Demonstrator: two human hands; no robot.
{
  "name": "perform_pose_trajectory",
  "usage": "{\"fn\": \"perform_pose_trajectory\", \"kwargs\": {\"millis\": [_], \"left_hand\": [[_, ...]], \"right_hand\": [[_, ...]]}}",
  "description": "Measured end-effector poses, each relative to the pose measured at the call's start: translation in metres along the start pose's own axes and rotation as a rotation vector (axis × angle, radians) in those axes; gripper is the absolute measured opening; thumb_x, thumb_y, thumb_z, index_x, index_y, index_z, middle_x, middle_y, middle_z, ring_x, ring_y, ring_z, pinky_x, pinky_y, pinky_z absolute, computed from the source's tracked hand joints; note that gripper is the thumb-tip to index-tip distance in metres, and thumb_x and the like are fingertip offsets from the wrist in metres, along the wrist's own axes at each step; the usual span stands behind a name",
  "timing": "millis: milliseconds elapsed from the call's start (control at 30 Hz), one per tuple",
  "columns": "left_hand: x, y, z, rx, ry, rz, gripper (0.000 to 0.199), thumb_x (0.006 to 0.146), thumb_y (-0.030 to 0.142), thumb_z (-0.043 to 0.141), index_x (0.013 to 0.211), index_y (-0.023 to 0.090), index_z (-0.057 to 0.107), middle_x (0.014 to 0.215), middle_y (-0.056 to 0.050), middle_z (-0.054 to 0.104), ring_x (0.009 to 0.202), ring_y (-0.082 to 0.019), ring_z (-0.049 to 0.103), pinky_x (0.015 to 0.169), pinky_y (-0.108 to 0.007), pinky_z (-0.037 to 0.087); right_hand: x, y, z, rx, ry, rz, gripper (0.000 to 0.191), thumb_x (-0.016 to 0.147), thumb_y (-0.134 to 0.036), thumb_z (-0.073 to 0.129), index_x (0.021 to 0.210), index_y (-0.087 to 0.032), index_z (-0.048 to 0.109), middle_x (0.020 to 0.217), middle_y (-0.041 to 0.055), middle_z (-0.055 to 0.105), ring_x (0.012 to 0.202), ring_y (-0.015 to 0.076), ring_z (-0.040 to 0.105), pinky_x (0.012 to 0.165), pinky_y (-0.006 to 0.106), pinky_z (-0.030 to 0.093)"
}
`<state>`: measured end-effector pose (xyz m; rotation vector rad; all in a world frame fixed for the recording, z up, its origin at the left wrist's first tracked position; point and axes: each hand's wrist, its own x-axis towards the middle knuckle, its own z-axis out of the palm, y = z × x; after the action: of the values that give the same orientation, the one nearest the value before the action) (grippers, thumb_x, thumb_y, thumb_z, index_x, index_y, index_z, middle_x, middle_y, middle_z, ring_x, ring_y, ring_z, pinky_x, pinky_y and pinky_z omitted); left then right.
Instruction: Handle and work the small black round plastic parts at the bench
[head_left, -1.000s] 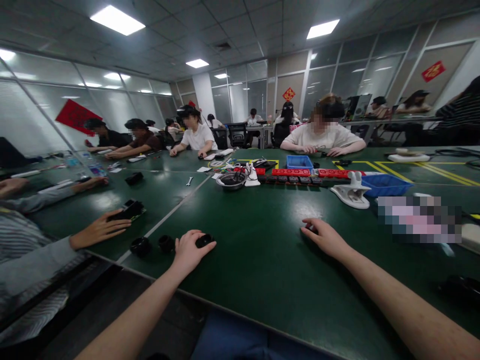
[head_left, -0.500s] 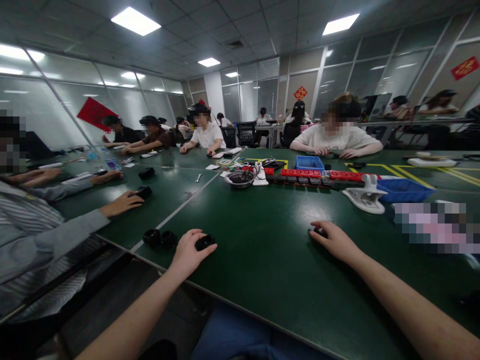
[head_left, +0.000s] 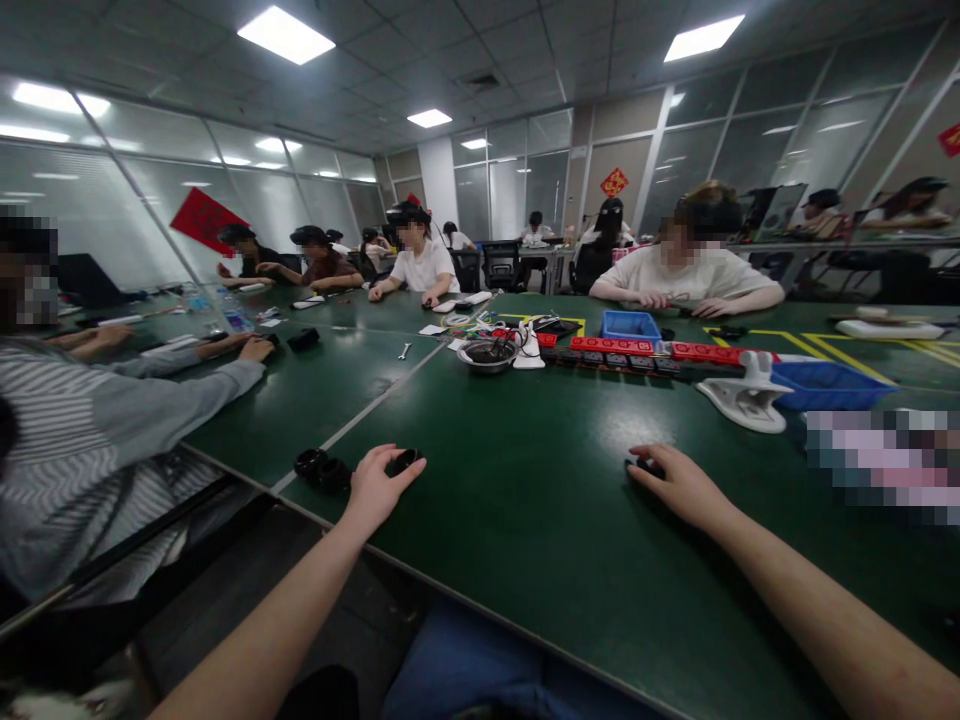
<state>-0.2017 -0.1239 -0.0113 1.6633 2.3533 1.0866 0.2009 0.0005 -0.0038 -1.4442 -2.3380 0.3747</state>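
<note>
On the green table (head_left: 517, 510), my left hand (head_left: 375, 490) curls its fingers and thumb around a black, hollow, ring-like part (head_left: 405, 461). Two similar black round parts, a left one (head_left: 308, 463) and a right one (head_left: 334, 474), stand just left of that hand, close together. My right hand (head_left: 681, 482) rests on the table farther right. Its fingers and thumb bend around a small black object (head_left: 651, 467); most of this is covered, so its kind is unclear.
Across the middle lie a metal bowl (head_left: 487, 354), a white clip-like stand (head_left: 750, 398), red power strips (head_left: 611, 346), and two blue bins, one small (head_left: 630, 325) and one larger (head_left: 832, 385). A small wrench (head_left: 405, 351) lies left. A co-worker's sleeve (head_left: 225, 385) reaches in at left.
The view has shifted slightly. My left hand and its black part are a little nearer the two round parts. The co-worker's hand at left has moved farther up the table. My right hand keeps its grip.
</note>
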Motion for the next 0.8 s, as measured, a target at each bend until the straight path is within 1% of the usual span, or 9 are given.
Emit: {"fn": "perform_pose_trajectory", "kwargs": {"millis": [167,233,300,400,500,600,633,700,800], "left_hand": [[-0.006,0.014,-0.003,-0.071,0.009,0.104,0.039,0.062,0.05,0.054,0.084,0.018,0.059,0.097,-0.007,0.05,0.095,-0.023,0.046,0.083,-0.037,0.036],[-0.008,0.021,-0.005,-0.187,-0.011,0.065,0.042,0.062,0.049,0.055,0.09,0.018,0.057,0.091,-0.006,0.051,0.085,-0.021,0.049,0.073,-0.035,0.04],[-0.01,0.028,-0.01,-0.421,-0.056,-0.009,0.046,0.062,0.048,0.055,0.095,0.015,0.053,0.083,-0.005,0.053,0.072,-0.017,0.051,0.064,-0.031,0.042],[-0.014,0.034,-0.029,-0.797,-0.103,-0.098,0.046,0.06,0.044,0.059,0.093,0.013,0.05,0.073,-0.002,0.055,0.062,-0.013,0.052,0.058,-0.026,0.042],[-0.016,0.034,-0.057,-0.971,-0.084,-0.112,0.045,0.056,0.034,0.065,0.094,0.016,0.048,0.081,-0.003,0.057,0.072,-0.015,0.055,0.062,-0.027,0.044],[-0.011,0.022,-0.083,-0.958,0.008,-0.091,0.038,0.059,0.032,0.063,0.091,0.018,0.049,0.085,-0.003,0.058,0.081,-0.017,0.055,0.072,-0.029,0.043],[-0.008,0.014,-0.09,-0.913,0.075,-0.072,0.035,0.062,0.034,0.061,0.091,0.018,0.049,0.087,-0.003,0.058,0.084,-0.017,0.054,0.075,-0.029,0.042],[-0.002,-0.004,-0.1,-0.733,0.224,-0.064,0.033,0.063,0.037,0.059,0.09,0.02,0.051,0.088,0.0,0.056,0.083,-0.015,0.052,0.075,-0.026,0.041],[0.002,-0.034,-0.108,-0.488,0.263,-0.113,0.037,0.059,0.039,0.061,0.09,0.021,0.052,0.082,0.0,0.055,0.075,-0.015,0.051,0.068,-0.025,0.042]], "right_hand": [[0.0,0.0,-0.001,-0.002,0.009,-0.003,0.037,0.073,-0.041,0.043,0.098,-0.016,0.053,0.093,0.0093,0.055,0.084,0.0209,0.052,0.076,0.033,0.041],[0.0,-0.001,-0.001,0.0,0.01,-0.003,0.037,0.073,-0.041,0.043,0.098,-0.016,0.053,0.094,0.0093,0.055,0.084,0.0208,0.052,0.075,0.033,0.042],[-0.001,-0.001,-0.002,0.001,0.007,0.0,0.036,0.074,-0.041,0.043,0.098,-0.016,0.053,0.094,0.0093,0.055,0.085,0.0207,0.052,0.075,0.033,0.042],[-0.001,-0.002,-0.002,-0.006,0.001,-0.006,0.035,0.074,-0.04,0.042,0.097,-0.017,0.054,0.093,0.009,0.055,0.085,0.0207,0.052,0.076,0.033,0.041],[-0.001,-0.002,-0.002,-0.012,-0.002,-0.017,0.033,0.074,-0.04,0.042,0.096,-0.018,0.055,0.094,0.0084,0.055,0.086,0.0205,0.052,0.076,0.033,0.041],[0.0,-0.002,-0.002,-0.016,-0.007,-0.017,0.033,0.075,-0.04,0.042,0.095,-0.018,0.055,0.094,0.0082,0.054,0.086,0.0205,0.051,0.076,0.033,0.041],[0.0,-0.002,-0.002,-0.016,-0.008,-0.017,0.033,0.075,-0.04,0.042,0.095,-0.018,0.055,0.094,0.0082,0.054,0.086,0.0204,0.051,0.076,0.033,0.041],[-0.001,-0.002,-0.002,-0.013,-0.008,-0.016,0.033,0.075,-0.04,0.042,0.095,-0.018,0.055,0.094,0.0082,0.054,0.086,0.0203,0.051,0.076,0.032,0.041],[-0.002,-0.003,-0.003,-0.01,-0.01,-0.02,0.032,0.075,-0.04,0.042,0.094,-0.018,0.056,0.094,0.0083,0.054,0.086,0.0202,0.051,0.077,0.032,0.04]]}}
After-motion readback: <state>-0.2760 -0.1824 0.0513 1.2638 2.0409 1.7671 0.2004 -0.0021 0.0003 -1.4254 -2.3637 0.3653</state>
